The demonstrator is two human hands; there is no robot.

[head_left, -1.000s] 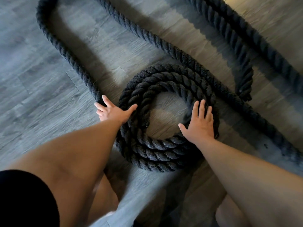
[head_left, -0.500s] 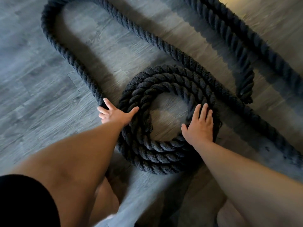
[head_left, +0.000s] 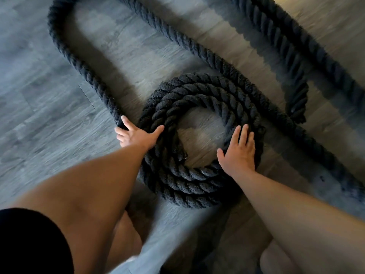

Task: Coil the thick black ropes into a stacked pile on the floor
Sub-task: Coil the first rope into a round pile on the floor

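Observation:
A thick black rope lies wound in a flat coil [head_left: 189, 182] of about three turns on the grey floor. My left hand [head_left: 136, 136] rests on the coil's left side, thumb on the outer turn and fingers spread over the loose strand [head_left: 65, 54] that loops away to the upper left. My right hand [head_left: 239, 153] lies flat on the coil's right side, palm down. Neither hand is closed around the rope. The strand runs back down diagonally past the coil's far right edge.
A second stretch of black rope [head_left: 296, 46] crosses the upper right, and a frayed rope end [head_left: 296, 109] lies just right of the coil. The floor is grey wood-look planks [head_left: 39, 115]. My bare knees show at the bottom edge.
Both hands have stayed pressed on the coil. The view has drifted slightly, so coil and hands sit a little lower in the frame.

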